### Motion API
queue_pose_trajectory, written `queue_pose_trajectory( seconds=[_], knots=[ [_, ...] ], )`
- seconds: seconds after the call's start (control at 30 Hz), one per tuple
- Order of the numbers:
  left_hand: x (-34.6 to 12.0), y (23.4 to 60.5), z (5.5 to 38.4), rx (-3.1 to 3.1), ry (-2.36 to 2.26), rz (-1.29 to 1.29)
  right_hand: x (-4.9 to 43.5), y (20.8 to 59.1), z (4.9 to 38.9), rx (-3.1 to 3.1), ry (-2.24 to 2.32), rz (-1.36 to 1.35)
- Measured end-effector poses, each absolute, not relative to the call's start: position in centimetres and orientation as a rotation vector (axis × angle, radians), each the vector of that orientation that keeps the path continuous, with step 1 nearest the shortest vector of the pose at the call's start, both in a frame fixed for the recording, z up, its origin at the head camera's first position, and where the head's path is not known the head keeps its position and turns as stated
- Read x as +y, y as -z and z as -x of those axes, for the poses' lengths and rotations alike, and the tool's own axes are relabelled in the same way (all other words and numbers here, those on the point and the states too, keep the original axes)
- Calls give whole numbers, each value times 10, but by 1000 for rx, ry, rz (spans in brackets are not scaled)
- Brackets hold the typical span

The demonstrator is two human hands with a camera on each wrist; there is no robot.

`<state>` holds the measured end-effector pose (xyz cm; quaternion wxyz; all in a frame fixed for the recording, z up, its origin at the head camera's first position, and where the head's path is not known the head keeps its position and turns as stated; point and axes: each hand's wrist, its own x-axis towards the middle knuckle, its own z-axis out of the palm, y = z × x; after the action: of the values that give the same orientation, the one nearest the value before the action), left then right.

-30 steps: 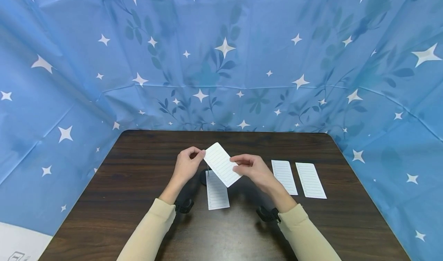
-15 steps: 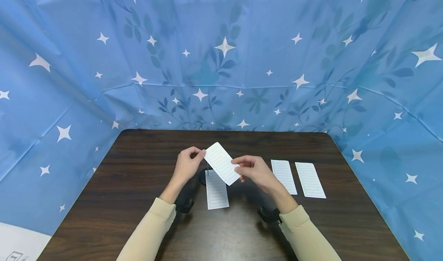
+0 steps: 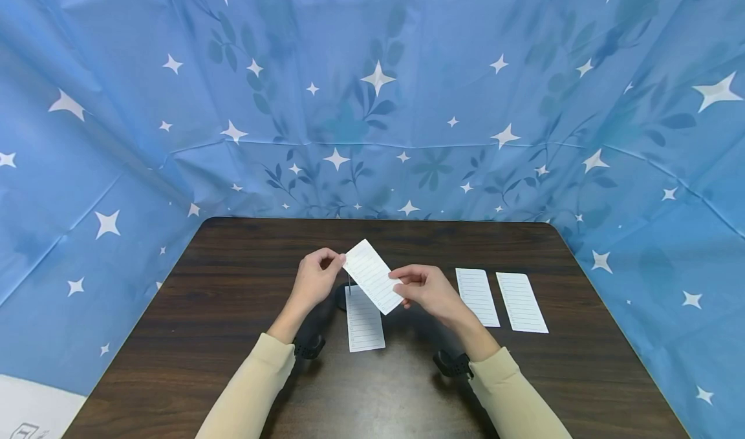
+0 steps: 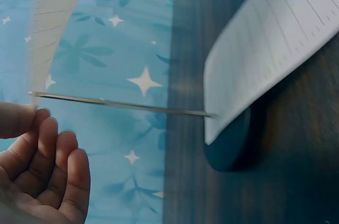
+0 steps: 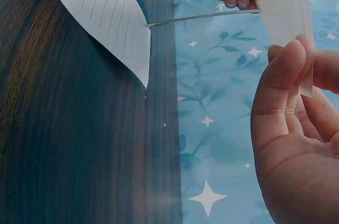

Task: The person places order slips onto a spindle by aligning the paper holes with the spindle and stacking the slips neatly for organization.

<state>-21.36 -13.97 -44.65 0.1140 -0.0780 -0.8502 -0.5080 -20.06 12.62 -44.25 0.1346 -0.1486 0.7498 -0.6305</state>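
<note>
my left grip [image 3: 314, 278]: pinched closed on this card [image 3: 371, 272] by the spike [image 4: 114, 103] tip | my right grip [image 3: 429, 291]: pinching it too

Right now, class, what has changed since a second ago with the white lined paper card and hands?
The right hand has shifted slightly downward in the head view on the white lined paper card. Nothing was picked up or let go. Unchanged: the left hand pinching that card's left corner, the lower card on the thin metal spike, the two flat cards at right.
</note>
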Motion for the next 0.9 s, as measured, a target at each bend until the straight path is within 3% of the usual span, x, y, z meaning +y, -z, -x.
queue_pose_trajectory(
  seconds=[0.9],
  knots=[
    [-145,475,217,-2710,1374,220,121,467,204,2404,1601,453]
  ],
)
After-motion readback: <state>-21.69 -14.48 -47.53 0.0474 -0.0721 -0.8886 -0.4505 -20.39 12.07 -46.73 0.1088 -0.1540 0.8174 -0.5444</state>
